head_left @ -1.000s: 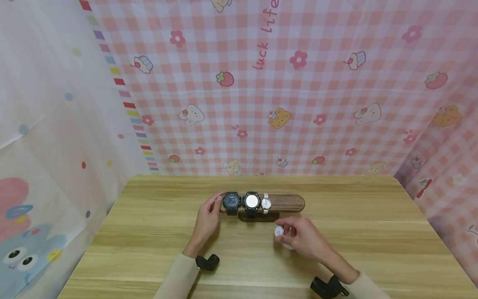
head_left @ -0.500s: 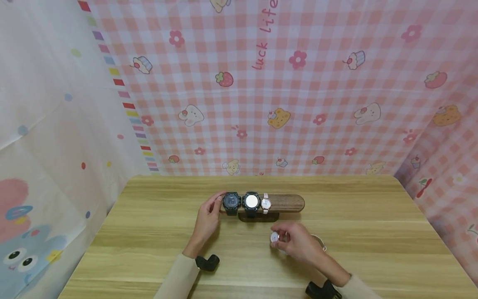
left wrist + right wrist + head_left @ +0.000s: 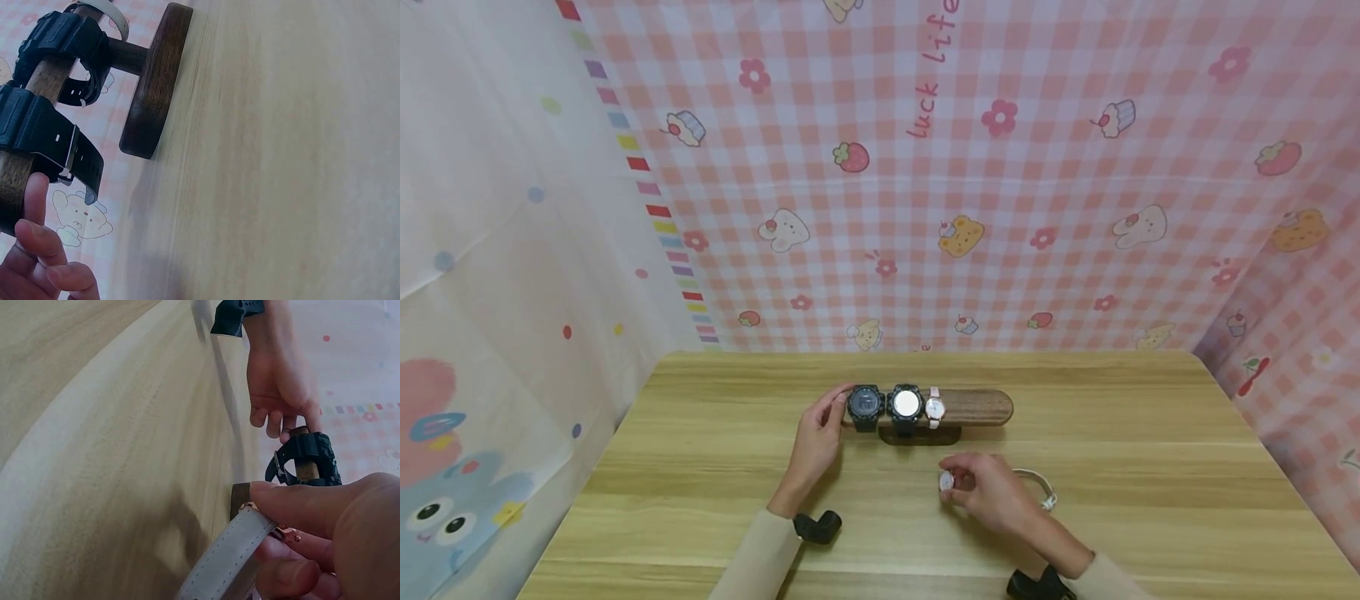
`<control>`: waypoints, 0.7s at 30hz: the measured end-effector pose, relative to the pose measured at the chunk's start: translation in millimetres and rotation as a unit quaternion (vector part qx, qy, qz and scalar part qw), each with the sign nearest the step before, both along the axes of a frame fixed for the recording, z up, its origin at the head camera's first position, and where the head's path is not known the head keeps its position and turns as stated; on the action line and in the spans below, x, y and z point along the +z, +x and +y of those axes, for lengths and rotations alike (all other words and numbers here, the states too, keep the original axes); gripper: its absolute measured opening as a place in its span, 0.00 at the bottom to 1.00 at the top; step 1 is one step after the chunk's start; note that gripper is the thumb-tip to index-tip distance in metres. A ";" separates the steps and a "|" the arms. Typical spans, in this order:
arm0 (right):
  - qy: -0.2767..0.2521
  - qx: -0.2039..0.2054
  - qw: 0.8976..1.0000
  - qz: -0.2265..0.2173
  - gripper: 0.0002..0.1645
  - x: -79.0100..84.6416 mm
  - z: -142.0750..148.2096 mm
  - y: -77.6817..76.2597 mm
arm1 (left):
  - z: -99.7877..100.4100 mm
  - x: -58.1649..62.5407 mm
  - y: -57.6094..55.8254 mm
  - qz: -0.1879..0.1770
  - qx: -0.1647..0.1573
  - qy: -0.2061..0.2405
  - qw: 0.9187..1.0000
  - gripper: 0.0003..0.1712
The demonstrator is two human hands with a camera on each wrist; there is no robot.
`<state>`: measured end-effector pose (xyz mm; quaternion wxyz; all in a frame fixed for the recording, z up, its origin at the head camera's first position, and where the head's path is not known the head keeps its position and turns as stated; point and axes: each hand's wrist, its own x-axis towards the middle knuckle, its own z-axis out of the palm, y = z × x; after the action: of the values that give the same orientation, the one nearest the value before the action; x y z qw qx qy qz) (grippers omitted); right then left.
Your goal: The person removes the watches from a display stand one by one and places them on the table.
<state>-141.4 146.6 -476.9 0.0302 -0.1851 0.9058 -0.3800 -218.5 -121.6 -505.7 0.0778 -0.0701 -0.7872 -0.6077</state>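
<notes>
My left hand [image 3: 816, 437] holds the left end of a dark wooden watch stand [image 3: 981, 407]; in the left wrist view its fingers [image 3: 39, 240] lie at the bar's end. Round the bar sit a black digital watch [image 3: 866, 402], a black watch with a bright face [image 3: 906, 404] and a small light-strapped watch [image 3: 934, 408]. In front of the stand, my right hand [image 3: 992, 492] pinches a small wristwatch [image 3: 947, 481] by its case. Its white stitched strap [image 3: 228, 556] hangs unfastened, the free end showing beyond the hand.
Under everything is a wooden table [image 3: 700, 475]. A pink checked cloth [image 3: 895, 208] hangs behind it, and a pale printed cloth [image 3: 550, 275] at the left. The bar's right part carries no watch. Black wrist devices [image 3: 817, 527] are strapped on both arms.
My right hand has drawn the wristwatch slightly left and toward me, away from the stand. Its strap end has come into view right of the hand. The left hand and stand stay still.
</notes>
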 end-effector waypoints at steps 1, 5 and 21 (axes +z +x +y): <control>0.001 0.000 1.000 0.002 0.22 -0.6 -0.4 -0.1 | 0.1 0.1 0.0 0.001 0.000 -0.001 1.000 0.19; 0.001 0.000 1.000 0.005 0.21 -2.4 -1.3 0.0 | 0.6 0.6 0.2 0.004 -0.001 0.001 1.000 0.18; 0.008 0.010 1.000 0.012 0.21 -10.1 -6.9 2.9 | 0.3 0.5 0.3 -0.002 -0.002 0.008 1.000 0.19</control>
<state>-138.5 139.8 -487.0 0.0240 -0.1982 0.9072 -0.3702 -218.2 -121.3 -505.2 0.0751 -0.0698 -0.7826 -0.6140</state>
